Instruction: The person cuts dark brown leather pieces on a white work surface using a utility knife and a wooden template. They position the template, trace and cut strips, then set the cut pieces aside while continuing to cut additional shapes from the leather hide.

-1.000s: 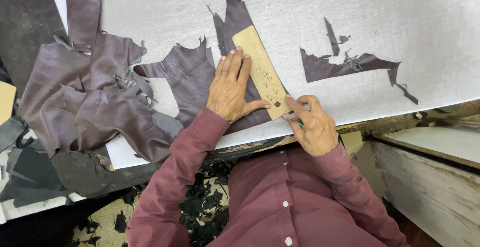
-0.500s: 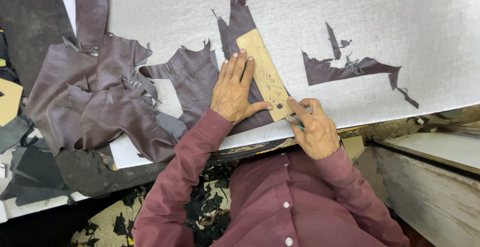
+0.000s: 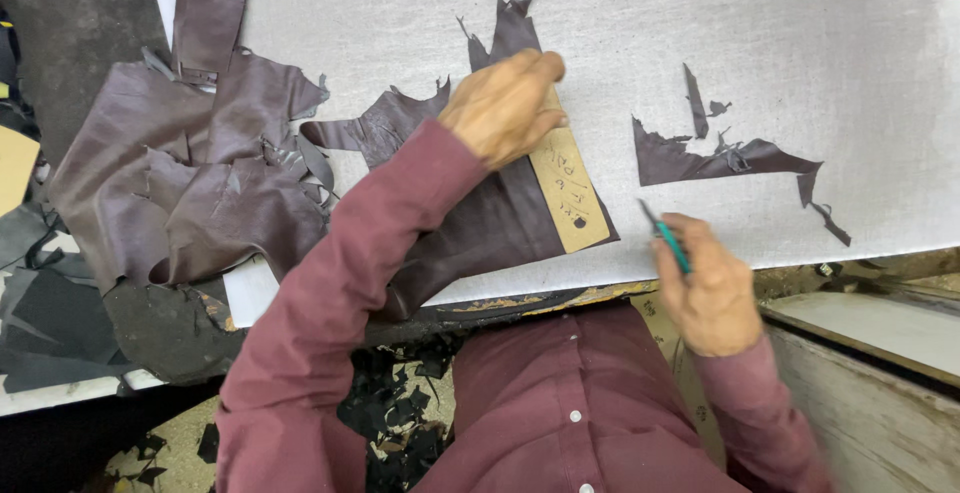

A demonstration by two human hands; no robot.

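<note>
**Template pinned, knife lifted**

Grey-white cutting board [image 3: 800,33]; dark leather offcuts [image 3: 190,183] heaped left of the fingers. Left hand [image 3: 500,108], fingers together, presses flat on tan card template [image 3: 570,193] over dark leather piece [image 3: 490,223]. Right hand [image 3: 705,288], fingers clamped on teal knife [image 3: 668,238], just right of template, apart from it.

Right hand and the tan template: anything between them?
Head view: only bare grey cutting surface between right hand and tan template.

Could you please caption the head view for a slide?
Left hand pins tan template on dark leather; right hand lifts teal-handled knife.
</note>
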